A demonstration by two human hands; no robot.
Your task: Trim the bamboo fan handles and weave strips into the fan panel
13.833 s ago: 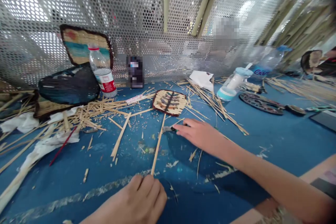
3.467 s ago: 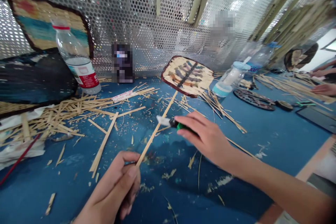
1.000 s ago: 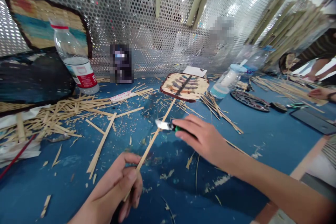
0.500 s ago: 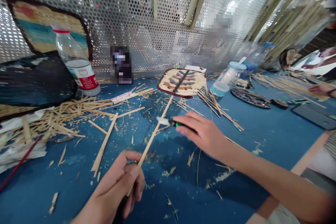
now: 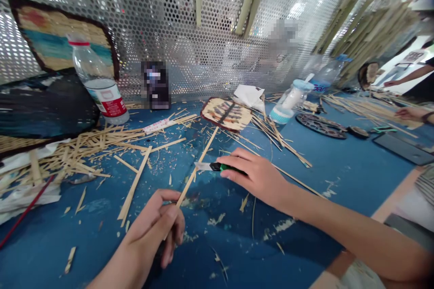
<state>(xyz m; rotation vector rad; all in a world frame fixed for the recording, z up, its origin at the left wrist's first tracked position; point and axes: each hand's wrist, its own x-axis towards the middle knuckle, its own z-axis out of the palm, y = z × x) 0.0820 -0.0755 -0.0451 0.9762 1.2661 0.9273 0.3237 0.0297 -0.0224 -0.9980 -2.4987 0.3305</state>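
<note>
A small woven fan (image 5: 226, 114) with a dark rim and painted leaf pattern lies near the middle of the blue table (image 5: 339, 176). Its long thin bamboo handle (image 5: 200, 162) runs back toward me. My left hand (image 5: 152, 235) is closed on the near end of that handle, pinching it between thumb and fingers. My right hand (image 5: 256, 176) grips a green utility knife (image 5: 215, 167), and its extended blade rests against the handle about midway along.
Bamboo strips and shavings (image 5: 84, 149) litter the left of the table, beside a water bottle (image 5: 98, 86) and dark woven fans (image 5: 44, 108). A capped bottle (image 5: 288, 101), a paint palette (image 5: 320, 125) and another person's hand (image 5: 412, 113) are at the right. Perforated metal mesh (image 5: 210, 31) backs the table.
The fan head has dropped lower toward the table. My right hand has slid the knife blade down the handle toward me. My left hand keeps its pinch on the handle's end.
</note>
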